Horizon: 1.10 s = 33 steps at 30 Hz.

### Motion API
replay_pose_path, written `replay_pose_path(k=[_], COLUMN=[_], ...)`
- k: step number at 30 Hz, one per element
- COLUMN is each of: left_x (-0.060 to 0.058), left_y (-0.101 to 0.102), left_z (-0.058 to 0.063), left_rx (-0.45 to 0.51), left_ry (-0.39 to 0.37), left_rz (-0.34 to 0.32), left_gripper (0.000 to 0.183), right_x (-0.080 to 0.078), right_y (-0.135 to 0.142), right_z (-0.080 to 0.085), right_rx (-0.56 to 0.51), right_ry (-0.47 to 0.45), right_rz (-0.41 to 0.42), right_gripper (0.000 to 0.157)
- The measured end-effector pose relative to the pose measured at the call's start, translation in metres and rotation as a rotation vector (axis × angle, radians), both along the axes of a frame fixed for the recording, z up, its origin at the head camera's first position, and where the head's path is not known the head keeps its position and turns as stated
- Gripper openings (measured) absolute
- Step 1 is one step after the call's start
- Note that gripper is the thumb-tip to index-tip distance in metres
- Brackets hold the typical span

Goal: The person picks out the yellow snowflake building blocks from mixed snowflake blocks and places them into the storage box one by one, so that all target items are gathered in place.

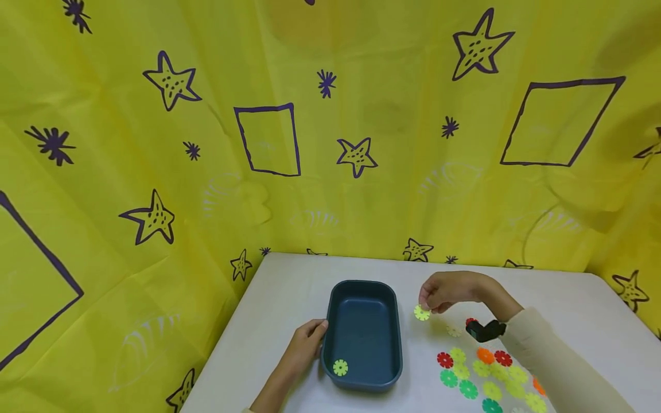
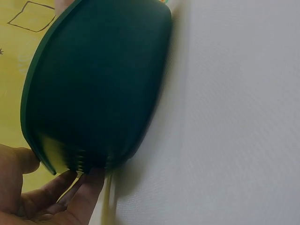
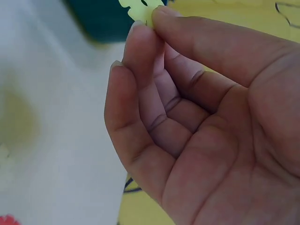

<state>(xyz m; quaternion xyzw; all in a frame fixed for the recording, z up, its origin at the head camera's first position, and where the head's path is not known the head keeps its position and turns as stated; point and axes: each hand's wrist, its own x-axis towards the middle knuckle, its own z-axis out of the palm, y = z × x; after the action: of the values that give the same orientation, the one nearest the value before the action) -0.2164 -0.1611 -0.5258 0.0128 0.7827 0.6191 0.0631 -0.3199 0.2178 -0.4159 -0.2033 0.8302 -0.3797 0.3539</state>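
A dark blue-green rectangular tub stands on the table, with one yellow-green notched disc lying inside at its near left corner. My left hand grips the tub's left side, thumb at the rim and fingers against the outer wall; the left wrist view shows the tub's wall above those fingers. To the right of the tub, my right hand pinches a yellow notched disc between thumb and fingertips. The same disc shows at the top of the right wrist view, partly cut off by the frame.
Several notched plastic discs in red, orange, yellow and green lie spread over the right of the white table, partly under the right forearm. A black wrist camera sits on that wrist. A yellow patterned curtain hangs behind the table.
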Motion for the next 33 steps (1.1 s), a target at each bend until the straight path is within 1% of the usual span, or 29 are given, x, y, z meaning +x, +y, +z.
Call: replay_pose_path(k=[4, 6, 11, 16, 20, 24, 27, 33], left_x=[0.0, 0.0, 0.0, 0.0, -0.001, -0.001, -0.001, -0.001], left_y=[-0.001, 0.0, 0.0, 0.001, 0.001, 0.001, 0.001, 0.001], left_z=[-0.001, -0.002, -0.001, -0.001, -0.001, -0.001, -0.002, -0.003], left_rx=[0.011, 0.02, 0.028, 0.029, 0.034, 0.046, 0.061, 0.088], left_ry=[-0.001, 0.001, 0.001, -0.007, -0.007, -0.01, -0.011, -0.015], left_rz=[-0.004, -0.007, -0.008, -0.004, -0.006, -0.006, -0.009, -0.011], left_gripper=[0.052, 0.052, 0.053, 0.052, 0.052, 0.052, 0.051, 0.051], right_x=[-0.002, -0.004, -0.01, -0.014, -0.013, -0.013, -0.013, -0.012], right_y=[-0.031, -0.045, -0.076, -0.105, -0.127, -0.148, -0.161, -0.18], right_z=[0.015, 0.019, 0.024, 0.021, 0.015, 0.012, 0.009, 0.002], right_rx=[0.038, 0.057, 0.097, 0.144, 0.206, 0.269, 0.3, 0.349], right_ry=[0.022, 0.033, 0.04, 0.048, 0.075, 0.069, 0.064, 0.057], right_rz=[0.058, 0.1, 0.166, 0.232, 0.269, 0.317, 0.36, 0.407], right_gripper=[0.004, 0.004, 0.006, 0.007, 0.007, 0.007, 0.008, 0.009])
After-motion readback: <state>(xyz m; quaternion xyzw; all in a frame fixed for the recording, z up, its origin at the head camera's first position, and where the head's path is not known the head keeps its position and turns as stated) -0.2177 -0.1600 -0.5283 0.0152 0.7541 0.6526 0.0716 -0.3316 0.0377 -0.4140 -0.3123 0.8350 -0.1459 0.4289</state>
